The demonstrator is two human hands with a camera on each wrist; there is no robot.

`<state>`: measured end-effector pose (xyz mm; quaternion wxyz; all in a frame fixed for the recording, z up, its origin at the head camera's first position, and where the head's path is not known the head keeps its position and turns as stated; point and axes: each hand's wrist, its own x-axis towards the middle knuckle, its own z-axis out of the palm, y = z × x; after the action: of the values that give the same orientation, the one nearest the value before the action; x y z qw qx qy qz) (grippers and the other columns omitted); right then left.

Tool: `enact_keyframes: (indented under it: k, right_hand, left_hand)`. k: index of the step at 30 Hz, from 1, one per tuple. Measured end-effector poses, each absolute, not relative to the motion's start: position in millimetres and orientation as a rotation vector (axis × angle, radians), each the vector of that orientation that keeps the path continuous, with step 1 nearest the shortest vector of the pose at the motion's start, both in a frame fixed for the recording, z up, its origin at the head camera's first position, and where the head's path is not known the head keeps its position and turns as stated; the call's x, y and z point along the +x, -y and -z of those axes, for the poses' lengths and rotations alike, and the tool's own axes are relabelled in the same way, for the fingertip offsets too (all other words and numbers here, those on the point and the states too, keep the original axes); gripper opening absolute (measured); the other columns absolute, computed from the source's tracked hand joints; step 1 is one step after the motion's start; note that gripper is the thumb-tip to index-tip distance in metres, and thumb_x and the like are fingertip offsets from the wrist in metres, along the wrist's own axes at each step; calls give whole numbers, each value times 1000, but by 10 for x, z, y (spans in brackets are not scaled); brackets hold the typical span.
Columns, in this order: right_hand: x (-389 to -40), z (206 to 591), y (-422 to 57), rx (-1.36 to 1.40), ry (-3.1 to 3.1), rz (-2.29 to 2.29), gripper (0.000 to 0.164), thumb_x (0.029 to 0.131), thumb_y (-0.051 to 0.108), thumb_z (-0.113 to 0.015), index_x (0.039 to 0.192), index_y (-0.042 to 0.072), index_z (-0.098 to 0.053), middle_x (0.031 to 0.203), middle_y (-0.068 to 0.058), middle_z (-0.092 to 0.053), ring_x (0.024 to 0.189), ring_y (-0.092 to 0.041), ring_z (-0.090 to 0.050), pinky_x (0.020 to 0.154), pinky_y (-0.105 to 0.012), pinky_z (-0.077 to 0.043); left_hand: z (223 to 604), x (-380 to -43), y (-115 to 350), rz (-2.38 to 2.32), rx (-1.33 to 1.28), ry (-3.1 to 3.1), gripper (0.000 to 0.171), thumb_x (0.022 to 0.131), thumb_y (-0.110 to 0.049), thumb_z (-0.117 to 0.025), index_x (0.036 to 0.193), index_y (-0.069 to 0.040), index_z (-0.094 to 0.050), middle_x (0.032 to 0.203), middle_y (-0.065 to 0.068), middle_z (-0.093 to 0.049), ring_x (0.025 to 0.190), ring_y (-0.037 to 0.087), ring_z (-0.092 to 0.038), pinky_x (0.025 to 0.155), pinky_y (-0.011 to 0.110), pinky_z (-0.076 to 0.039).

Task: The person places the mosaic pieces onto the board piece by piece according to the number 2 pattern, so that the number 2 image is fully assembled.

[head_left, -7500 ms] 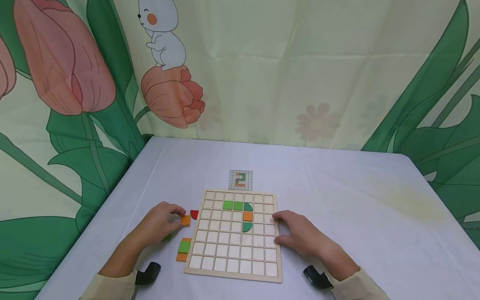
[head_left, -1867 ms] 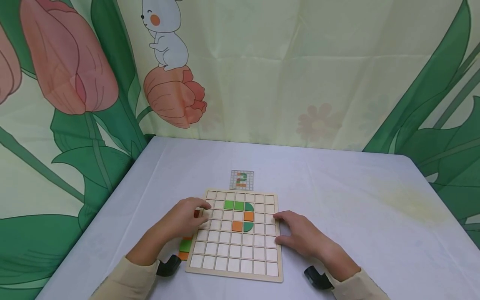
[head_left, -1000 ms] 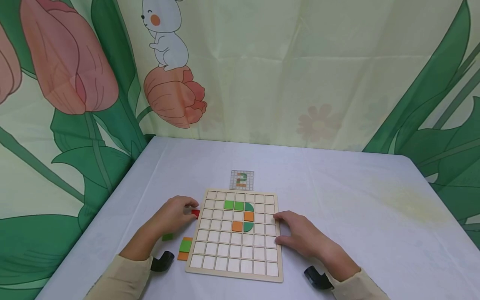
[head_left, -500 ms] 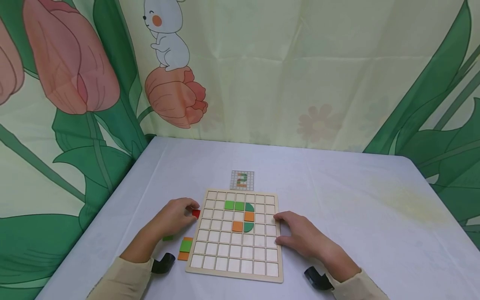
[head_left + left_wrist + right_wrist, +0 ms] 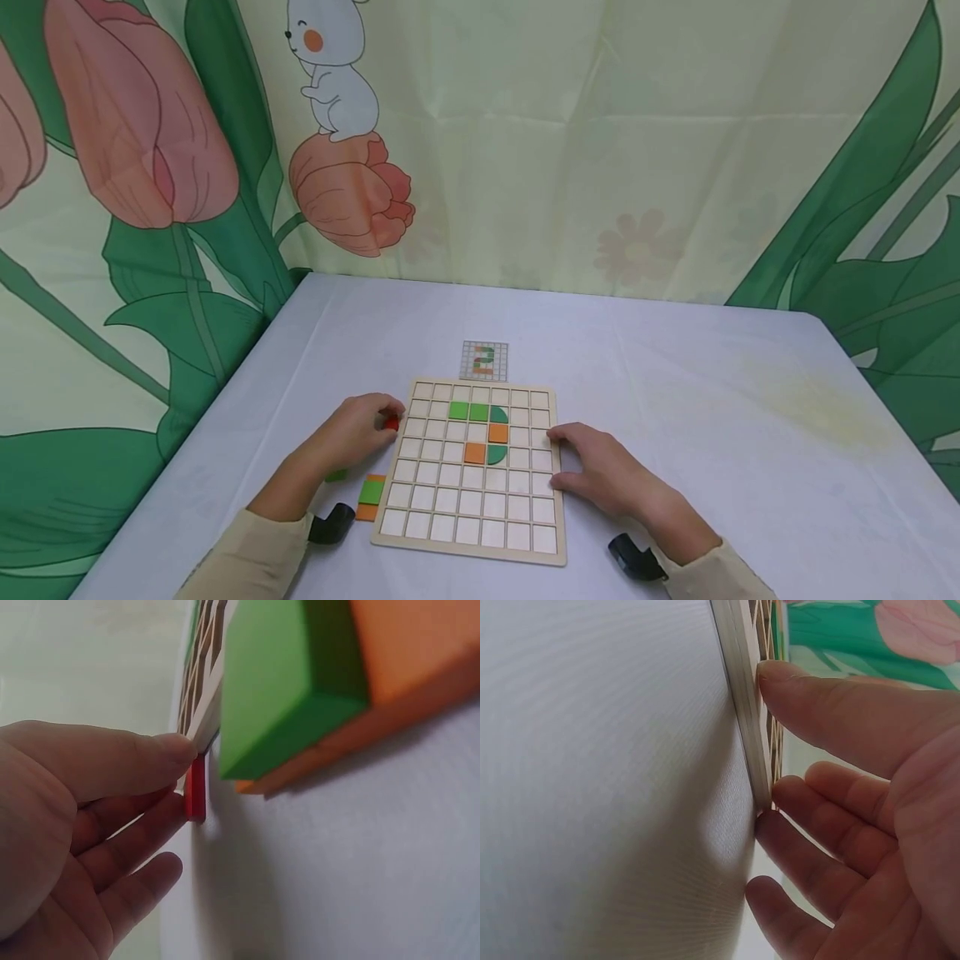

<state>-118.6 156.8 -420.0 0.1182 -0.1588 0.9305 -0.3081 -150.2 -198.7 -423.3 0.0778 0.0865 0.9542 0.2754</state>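
White table [image 5: 675,375], two hands [image 5: 351,432] [image 5: 600,467], one board [image 5: 468,502]

Red piece [image 5: 196,787] beside gridded board [image 5: 468,502]

I watched a pale wooden grid board [image 5: 468,503].
The left hand [image 5: 351,432] pinched a small red piece [image 5: 391,423]; the right hand [image 5: 602,468] touched the board's edge.

And there, reading as a blocky numeral 2 [image 5: 483,360], picked out in green, orange and a touch of red, right on the small, square, pale grey gridded card [image 5: 467,368] lying on the white cloth-covered table [image 5: 675,375]!
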Motion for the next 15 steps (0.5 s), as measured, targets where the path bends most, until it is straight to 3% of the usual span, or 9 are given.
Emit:
enact_keyframes:
  k: [7,15]
  right_hand:
    - [-1189,4200,-1569,-469,-2721,899,56,82,15,-82,132,5,-59,134,-7,-59,129,-29,-51,108,-48,-39]
    - [-1182,4199,-1562,-445,-2718,892,56,82,16,-82,132,6,-59,134,-6,-59,130,-29,-51,108,-48,-39]
  left_hand:
    - [4227,-1485,2012,-790,219,-2875,31,86,-3,-76,116,-4,-70,115,6,-67,112,27,-60,97,46,-49]
    - [4242,-1500,2024,-760,215,-2892,24,86,-4,-75,109,-6,-72,106,3,-68,104,24,-59,94,45,-50]
